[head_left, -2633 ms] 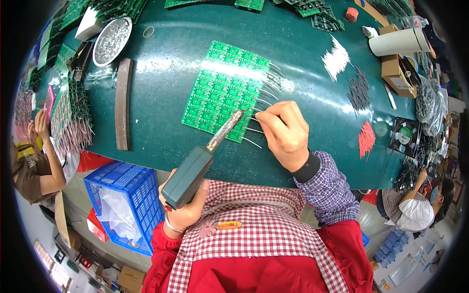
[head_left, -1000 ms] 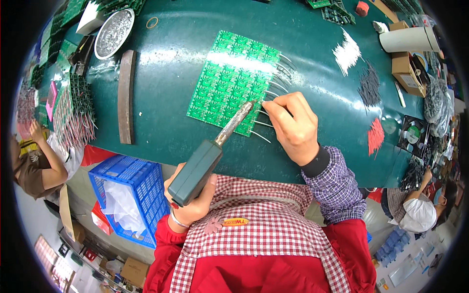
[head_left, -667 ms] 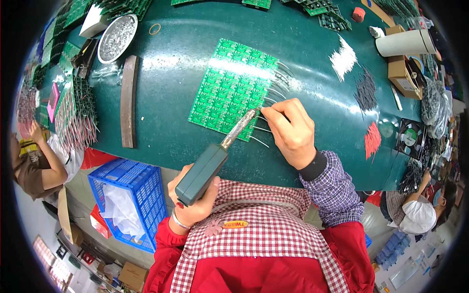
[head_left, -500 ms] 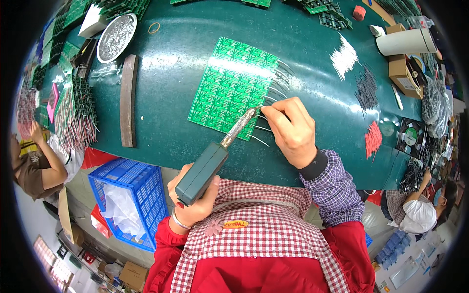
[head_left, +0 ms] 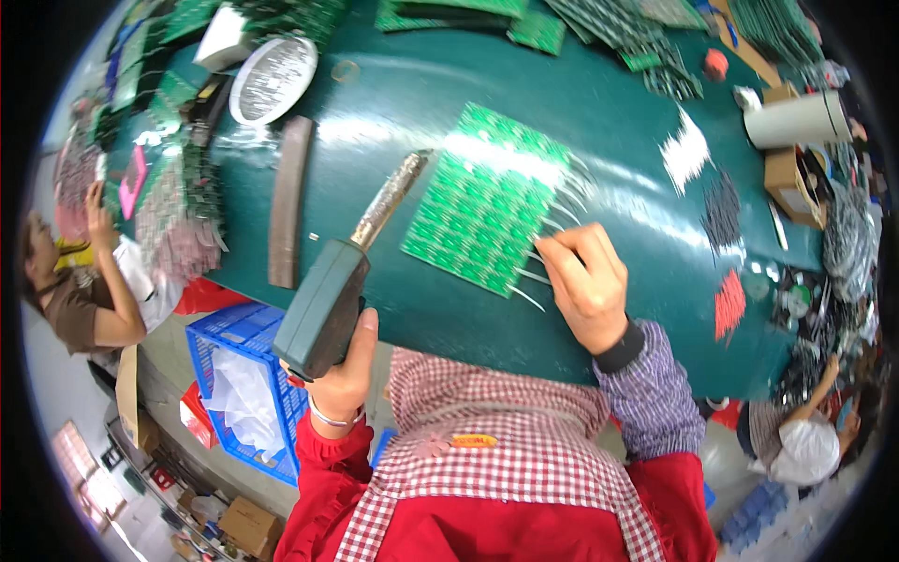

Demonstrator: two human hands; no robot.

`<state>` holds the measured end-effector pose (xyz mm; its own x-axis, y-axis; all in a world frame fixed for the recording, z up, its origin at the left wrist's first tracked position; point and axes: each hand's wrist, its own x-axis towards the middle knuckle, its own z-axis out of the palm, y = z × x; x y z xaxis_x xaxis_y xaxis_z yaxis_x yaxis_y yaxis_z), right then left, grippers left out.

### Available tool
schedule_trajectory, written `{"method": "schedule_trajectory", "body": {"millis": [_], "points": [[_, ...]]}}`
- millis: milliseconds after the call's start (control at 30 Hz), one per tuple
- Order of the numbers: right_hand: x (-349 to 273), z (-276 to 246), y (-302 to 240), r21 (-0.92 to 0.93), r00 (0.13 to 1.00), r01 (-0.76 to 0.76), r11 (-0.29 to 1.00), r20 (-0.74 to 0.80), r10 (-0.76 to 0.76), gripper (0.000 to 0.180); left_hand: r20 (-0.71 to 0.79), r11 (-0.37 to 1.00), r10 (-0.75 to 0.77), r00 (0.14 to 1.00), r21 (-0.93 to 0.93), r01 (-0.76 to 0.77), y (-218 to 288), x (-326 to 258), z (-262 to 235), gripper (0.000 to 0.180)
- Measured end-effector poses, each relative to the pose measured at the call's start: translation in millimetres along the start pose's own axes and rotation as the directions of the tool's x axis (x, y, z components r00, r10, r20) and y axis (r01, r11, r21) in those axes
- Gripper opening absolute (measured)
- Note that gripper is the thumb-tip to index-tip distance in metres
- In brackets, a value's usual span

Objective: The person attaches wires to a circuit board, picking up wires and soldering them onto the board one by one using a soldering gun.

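Observation:
A green circuit board panel (head_left: 482, 206) lies on the table, with several thin white wires (head_left: 532, 277) sticking out from its right edge. My right hand (head_left: 592, 286) is at that edge, thumb and forefinger pinched on a wire largely hidden by the fingers. In my left hand (head_left: 348, 373) is a dark green soldering iron (head_left: 328, 300). Its long metal barrel points away from me, and the tip is over the table by the board's upper left side, off the right-edge joints.
A brown bar (head_left: 290, 201) and a white bowl (head_left: 273, 82) of small metallic bits lie left. At right are white wires (head_left: 685, 150), dark wires (head_left: 721, 214) and red wires (head_left: 729, 304). More boards (head_left: 449, 11) sit at the back. Other people work at both sides.
The soldering iron has moved left, away from the wire joint at the board's right edge. My right hand stays pinched by that edge. The whole view has shifted, with some blur.

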<state>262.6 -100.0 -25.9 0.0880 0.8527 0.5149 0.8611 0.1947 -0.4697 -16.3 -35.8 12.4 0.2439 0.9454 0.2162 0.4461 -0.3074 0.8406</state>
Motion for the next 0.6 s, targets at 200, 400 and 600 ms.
{"method": "schedule_trajectory", "body": {"millis": [200, 400, 600], "points": [[6, -1, -5, 0.008, 1.000, -0.021, 1.000, -0.002, 0.021, 0.025, -0.447, 0.973, 0.031, 0.894, -0.193, -0.130, 14, 60, -14, 0.038], [3, -3, -5, 0.013, 1.000, -0.031, 0.999, -0.002, 0.031, 0.021, -0.341, 0.908, -0.332, 0.879, -0.367, 0.200, -21, 114, -11, 0.020], [3, -4, -5, 0.001, 1.000, -0.011, 1.000, -0.006, 0.011, 0.020, -0.403, 0.844, -0.242, 0.883, -0.536, -0.013, -7, 80, 1, 0.029]]}}
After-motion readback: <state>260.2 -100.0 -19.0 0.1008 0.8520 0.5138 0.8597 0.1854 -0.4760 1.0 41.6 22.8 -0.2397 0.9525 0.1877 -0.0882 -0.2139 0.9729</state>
